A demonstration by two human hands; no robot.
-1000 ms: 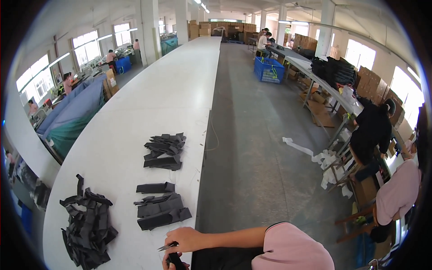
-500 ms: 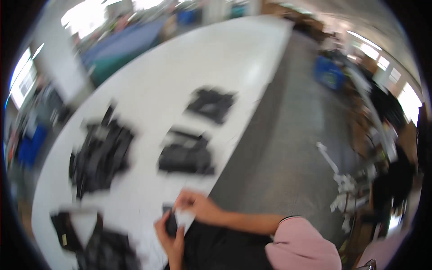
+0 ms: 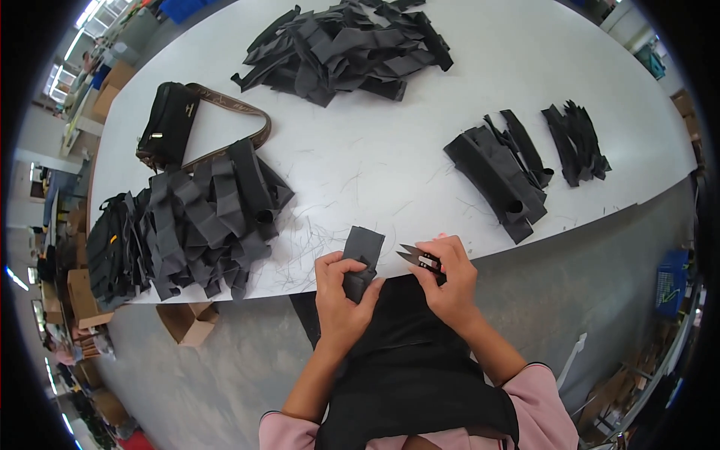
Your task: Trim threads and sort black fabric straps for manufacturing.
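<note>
Between the fingers and thumb of my left hand (image 3: 343, 296) is a folded dark grey fabric strip (image 3: 365, 245), its flat end pointing up over the table's front edge. Just to the right, my right hand (image 3: 450, 281) grips a pair of thread snips (image 3: 422, 260). Their pointed blades stand apart and aim left at the strip, without touching it. Loose thread ends (image 3: 307, 244) lie scattered on the white table (image 3: 360, 165) beyond and to the left of my hands.
Heaped grey strips (image 3: 345, 49) lie at the far side, and another pile (image 3: 206, 217) at the left. A black bag (image 3: 169, 124) and a backpack (image 3: 112, 247) sit near it. Strip stacks (image 3: 502, 176), (image 3: 577, 142) lie right. A cardboard box (image 3: 187, 322) stands on the floor.
My view has swung down and left, so both hands now appear mid-picture. The snips show clearly in my right hand, which is now farther from the strip in my left.
</note>
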